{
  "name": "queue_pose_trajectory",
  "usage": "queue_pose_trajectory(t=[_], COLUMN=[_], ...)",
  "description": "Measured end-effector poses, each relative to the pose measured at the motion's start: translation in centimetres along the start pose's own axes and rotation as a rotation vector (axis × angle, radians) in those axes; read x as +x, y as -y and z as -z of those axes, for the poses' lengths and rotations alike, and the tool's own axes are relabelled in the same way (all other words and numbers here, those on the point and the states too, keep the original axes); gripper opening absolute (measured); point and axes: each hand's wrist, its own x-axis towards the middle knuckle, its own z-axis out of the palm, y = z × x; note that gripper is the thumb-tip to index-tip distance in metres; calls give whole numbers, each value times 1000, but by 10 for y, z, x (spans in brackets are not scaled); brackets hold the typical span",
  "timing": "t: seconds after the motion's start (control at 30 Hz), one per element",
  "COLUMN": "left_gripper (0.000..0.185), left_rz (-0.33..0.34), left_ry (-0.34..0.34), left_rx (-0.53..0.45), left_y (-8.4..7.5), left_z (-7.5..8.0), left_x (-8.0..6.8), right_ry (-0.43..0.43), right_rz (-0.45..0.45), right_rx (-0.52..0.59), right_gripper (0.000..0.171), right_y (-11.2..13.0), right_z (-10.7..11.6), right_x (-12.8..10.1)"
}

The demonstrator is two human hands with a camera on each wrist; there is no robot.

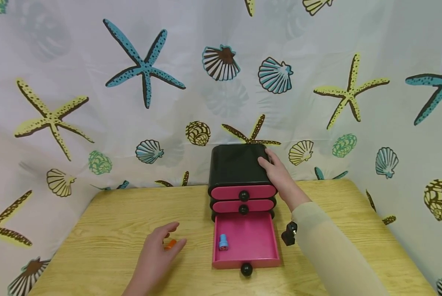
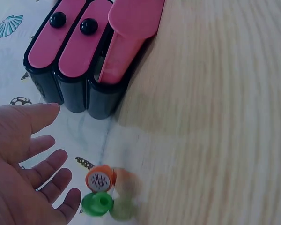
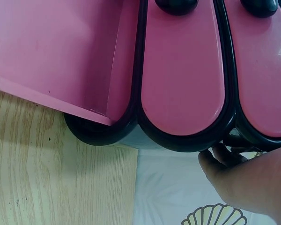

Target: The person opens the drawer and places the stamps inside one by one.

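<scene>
A black drawer chest [image 1: 237, 164] with pink fronts stands at the back of the wooden table [image 1: 113, 213]. Its bottom drawer [image 1: 247, 240] is pulled out, with a small blue stamp [image 1: 223, 242] lying inside. My right hand [image 1: 276, 170] rests on the chest's top right edge, fingers bent over it; in the right wrist view its fingertips [image 3: 215, 157] touch the black body. My left hand [image 1: 159, 246] hovers open just above an orange stamp [image 2: 100, 178] and a green stamp [image 2: 97, 204], fingers spread, holding nothing.
A small black object [image 1: 289, 233] lies on the table right of the open drawer. A seashell-and-starfish curtain [image 1: 143, 70] hangs behind and beside the table. The two upper drawers [image 1: 243, 198] are closed.
</scene>
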Motion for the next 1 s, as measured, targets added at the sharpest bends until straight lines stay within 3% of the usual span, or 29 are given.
queue_pose_trajectory(t=[0.37,1.0], left_gripper=[55,56], left_rz=[34,36], left_ry=[13,15], left_rx=[23,48], left_y=[18,27], left_z=[19,31], left_x=[-5,-7], right_ry=[5,1], right_rz=[-4,-5], right_rx=[2,-3], right_gripper=[72,72], right_y=[2,0], right_z=[-1,-1], right_x=[-1,0])
